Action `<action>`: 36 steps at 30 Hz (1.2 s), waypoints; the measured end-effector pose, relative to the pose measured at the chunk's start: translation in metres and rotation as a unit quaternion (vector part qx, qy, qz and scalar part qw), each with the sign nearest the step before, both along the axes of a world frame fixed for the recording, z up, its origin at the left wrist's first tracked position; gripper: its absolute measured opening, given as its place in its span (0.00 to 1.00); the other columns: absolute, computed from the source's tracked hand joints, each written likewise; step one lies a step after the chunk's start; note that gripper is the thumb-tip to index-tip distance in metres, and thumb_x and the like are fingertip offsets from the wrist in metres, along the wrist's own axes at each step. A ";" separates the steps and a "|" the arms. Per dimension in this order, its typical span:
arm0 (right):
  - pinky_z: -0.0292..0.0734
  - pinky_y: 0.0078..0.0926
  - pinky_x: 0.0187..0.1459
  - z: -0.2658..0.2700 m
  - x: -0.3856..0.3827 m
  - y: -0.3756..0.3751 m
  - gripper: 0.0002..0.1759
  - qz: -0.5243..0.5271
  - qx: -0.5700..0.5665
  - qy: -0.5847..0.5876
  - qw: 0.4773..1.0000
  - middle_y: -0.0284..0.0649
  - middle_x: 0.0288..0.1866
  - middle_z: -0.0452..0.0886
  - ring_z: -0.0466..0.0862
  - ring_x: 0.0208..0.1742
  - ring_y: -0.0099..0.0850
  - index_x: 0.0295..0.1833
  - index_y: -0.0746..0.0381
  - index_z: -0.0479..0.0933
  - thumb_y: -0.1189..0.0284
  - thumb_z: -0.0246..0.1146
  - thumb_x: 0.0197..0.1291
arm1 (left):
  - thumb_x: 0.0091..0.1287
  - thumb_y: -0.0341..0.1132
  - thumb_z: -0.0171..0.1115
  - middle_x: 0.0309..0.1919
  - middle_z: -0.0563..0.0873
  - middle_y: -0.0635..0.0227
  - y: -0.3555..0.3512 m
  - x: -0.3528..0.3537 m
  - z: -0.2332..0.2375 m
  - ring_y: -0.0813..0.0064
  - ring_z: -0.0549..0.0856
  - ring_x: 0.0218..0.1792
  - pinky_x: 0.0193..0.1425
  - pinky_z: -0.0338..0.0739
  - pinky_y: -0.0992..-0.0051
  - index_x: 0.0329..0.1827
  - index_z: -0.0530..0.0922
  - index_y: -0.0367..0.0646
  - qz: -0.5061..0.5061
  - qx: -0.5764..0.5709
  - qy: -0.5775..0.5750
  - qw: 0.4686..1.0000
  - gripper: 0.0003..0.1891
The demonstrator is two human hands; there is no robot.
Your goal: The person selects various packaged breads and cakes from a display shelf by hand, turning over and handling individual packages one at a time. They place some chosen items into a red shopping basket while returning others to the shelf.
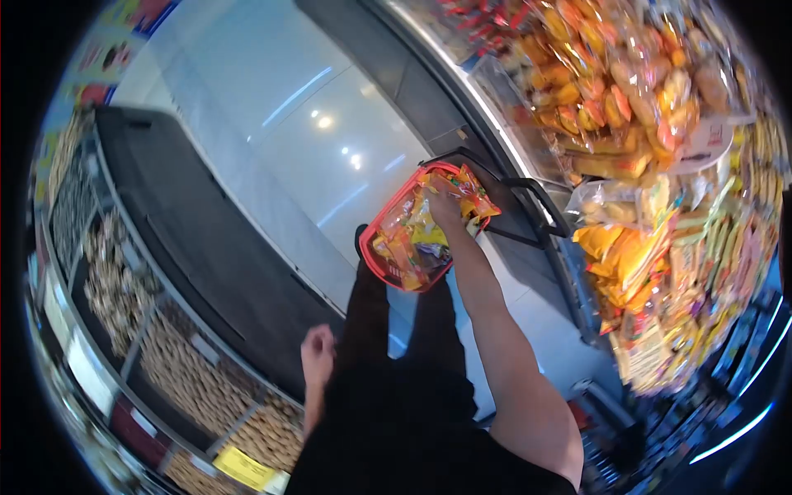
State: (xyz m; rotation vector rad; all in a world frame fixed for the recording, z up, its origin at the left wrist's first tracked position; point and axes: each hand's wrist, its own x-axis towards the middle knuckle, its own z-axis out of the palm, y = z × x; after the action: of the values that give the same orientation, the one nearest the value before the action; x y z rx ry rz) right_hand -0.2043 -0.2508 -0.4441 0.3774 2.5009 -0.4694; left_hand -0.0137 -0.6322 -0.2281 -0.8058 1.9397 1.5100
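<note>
A red shopping basket (pixel 369 250) stands in front of my legs, filled with colourful snack packets (pixel 422 216). Into its far part reaches my right hand (pixel 443 205), touching the packets; the fingers are blurred and hidden among them, so their grip cannot be told. Close to that hand an orange packet (pixel 477 195) leans over the basket's right rim. The black basket handle (pixel 540 206) is folded out to the right. Beside my left thigh hangs my left hand (pixel 318 351), its fingers curled closed with nothing seen in them.
On the left, bins of unshelled peanuts (pixel 186 367) and other dry goods run along a dark ledge (pixel 206 223). To the right, shelves hold orange bagged snacks (pixel 623 256) and many wrapped packets (pixel 610 91). Shiny pale floor tiles (pixel 289 140) lie between them.
</note>
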 end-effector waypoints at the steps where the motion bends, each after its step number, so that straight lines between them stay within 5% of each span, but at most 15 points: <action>1: 0.78 0.56 0.55 -0.009 -0.012 -0.007 0.29 -0.053 0.032 -0.003 0.998 0.57 0.65 0.77 0.81 0.61 0.55 0.72 0.61 0.68 0.65 0.58 0.66 | 0.76 0.31 0.58 0.30 0.80 0.74 -0.011 0.008 -0.001 0.88 0.73 0.24 0.27 0.70 0.83 0.51 0.78 0.39 0.003 0.020 0.015 1.000 0.07; 4: 0.76 0.66 0.44 -0.114 -0.018 -0.031 0.24 0.021 0.337 -0.123 0.933 0.44 0.58 0.86 0.87 0.54 0.44 0.69 0.54 0.76 0.66 0.56 0.67 | 0.75 0.34 0.61 0.35 0.83 0.72 -0.051 0.031 -0.009 0.84 0.81 0.36 0.33 0.75 0.83 0.54 0.78 0.38 -0.016 -0.036 -0.048 0.998 0.11; 5: 0.76 0.66 0.44 -0.109 -0.018 -0.029 0.24 0.000 0.331 -0.141 0.933 0.44 0.58 0.86 0.87 0.54 0.44 0.69 0.54 0.76 0.66 0.56 0.67 | 0.75 0.34 0.61 0.36 0.83 0.71 -0.056 0.025 -0.003 0.84 0.81 0.36 0.33 0.75 0.83 0.55 0.78 0.38 -0.033 -0.057 -0.055 0.996 0.11; 7: 0.77 0.61 0.39 -0.053 -0.034 -0.018 0.18 0.192 0.156 -0.143 0.958 0.38 0.52 0.89 0.89 0.51 0.39 0.58 0.52 0.85 0.65 0.57 0.67 | 0.76 0.34 0.61 0.36 0.83 0.71 -0.065 0.015 0.002 0.84 0.81 0.36 0.34 0.75 0.83 0.55 0.77 0.36 -0.066 -0.081 -0.034 0.994 0.12; 10: 0.80 0.68 0.36 0.001 -0.028 -0.014 0.15 0.158 0.068 -0.095 0.980 0.39 0.47 0.89 0.89 0.48 0.47 0.52 0.57 0.87 0.67 0.59 0.65 | 0.76 0.34 0.60 0.36 0.83 0.71 -0.051 -0.030 0.015 0.83 0.81 0.36 0.37 0.75 0.81 0.57 0.77 0.35 -0.086 -0.076 -0.037 0.993 0.13; 12: 0.82 0.62 0.37 0.031 -0.001 -0.009 0.13 0.155 0.085 -0.033 0.984 0.42 0.43 0.90 0.90 0.46 0.46 0.47 0.59 0.88 0.68 0.62 0.62 | 0.76 0.33 0.61 0.37 0.83 0.70 -0.047 -0.057 0.007 0.82 0.81 0.37 0.39 0.77 0.80 0.58 0.76 0.35 -0.107 -0.054 0.030 0.992 0.14; 18: 0.80 0.50 0.41 0.190 0.096 0.008 0.15 -0.042 -0.210 0.157 0.964 0.54 0.34 0.85 0.87 0.39 0.53 0.39 0.67 0.83 0.64 0.72 0.57 | 0.76 0.37 0.61 0.47 0.83 0.64 0.060 -0.121 0.027 0.77 0.83 0.45 0.47 0.79 0.75 0.66 0.72 0.36 -0.270 0.047 0.088 0.958 0.21; 21: 0.77 0.42 0.35 0.260 0.154 0.011 0.17 -0.087 -0.311 0.212 0.923 0.52 0.30 0.84 0.86 0.34 0.44 0.37 0.68 0.81 0.63 0.73 0.58 | 0.77 0.46 0.59 0.63 0.79 0.59 0.130 -0.111 0.067 0.73 0.83 0.55 0.54 0.78 0.69 0.77 0.60 0.41 -0.242 0.146 0.045 0.958 0.32; 24: 0.73 0.34 0.31 0.304 0.209 0.029 0.15 -0.106 -0.429 0.206 0.873 0.44 0.25 0.81 0.80 0.28 0.29 0.37 0.68 0.80 0.66 0.73 0.60 | 0.76 0.45 0.60 0.62 0.79 0.60 0.178 -0.088 0.097 0.72 0.82 0.57 0.51 0.79 0.72 0.77 0.61 0.43 -0.219 0.336 -0.009 0.916 0.31; 27: 0.75 0.30 0.33 0.337 0.264 0.065 0.14 -0.134 -0.455 0.197 0.858 0.37 0.27 0.81 0.80 0.32 0.23 0.40 0.68 0.80 0.67 0.71 0.64 | 0.72 0.37 0.64 0.59 0.80 0.60 0.226 -0.053 0.121 0.74 0.85 0.48 0.42 0.80 0.78 0.76 0.63 0.43 -0.259 0.365 0.028 0.894 0.31; 29: 0.80 0.30 0.44 0.355 0.306 0.081 0.19 -0.201 -0.458 0.246 0.830 0.43 0.42 0.84 0.83 0.41 0.25 0.57 0.67 0.76 0.68 0.69 0.66 | 0.68 0.30 0.66 0.55 0.81 0.59 0.259 -0.022 0.140 0.76 0.85 0.39 0.38 0.81 0.79 0.74 0.64 0.42 -0.280 0.333 0.082 0.897 0.31; 31: 0.82 0.31 0.48 0.372 0.346 0.095 0.26 -0.230 -0.453 0.280 0.815 0.44 0.49 0.84 0.84 0.43 0.27 0.66 0.65 0.72 0.70 0.69 0.66 | 0.68 0.29 0.65 0.55 0.81 0.59 0.306 0.015 0.171 0.76 0.85 0.40 0.38 0.81 0.79 0.73 0.64 0.42 -0.275 0.328 0.150 0.891 0.31; 33: 0.82 0.36 0.52 0.396 0.381 0.109 0.43 -0.318 -0.532 0.415 0.666 0.46 0.61 0.78 0.84 0.50 0.31 0.79 0.59 0.55 0.75 0.70 0.64 | 0.66 0.26 0.66 0.57 0.80 0.59 0.353 0.049 0.195 0.77 0.85 0.42 0.38 0.82 0.79 0.73 0.65 0.42 -0.270 0.349 0.228 0.868 0.32; 34: 0.81 0.34 0.57 0.412 0.398 0.122 0.51 -0.325 -0.543 0.379 0.675 0.45 0.66 0.74 0.82 0.57 0.34 0.82 0.57 0.44 0.79 0.70 0.62 | 0.66 0.27 0.67 0.59 0.80 0.60 0.373 0.067 0.213 0.74 0.84 0.48 0.42 0.83 0.79 0.74 0.64 0.42 -0.293 0.333 0.250 0.861 0.33; 36: 0.80 0.30 0.59 0.429 0.428 0.145 0.47 -0.364 -0.489 0.391 0.689 0.46 0.65 0.74 0.79 0.63 0.32 0.80 0.58 0.49 0.82 0.69 0.62 | 0.66 0.28 0.68 0.60 0.79 0.62 0.412 0.096 0.230 0.74 0.83 0.53 0.48 0.82 0.78 0.74 0.65 0.42 -0.291 0.375 0.241 0.846 0.34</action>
State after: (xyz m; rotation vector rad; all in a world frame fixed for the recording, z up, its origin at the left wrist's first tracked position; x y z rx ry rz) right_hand 0.2236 -0.1058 -0.0147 0.8141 2.1710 -2.5904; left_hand 0.0826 -0.2200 0.0017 0.5089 1.4445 1.9269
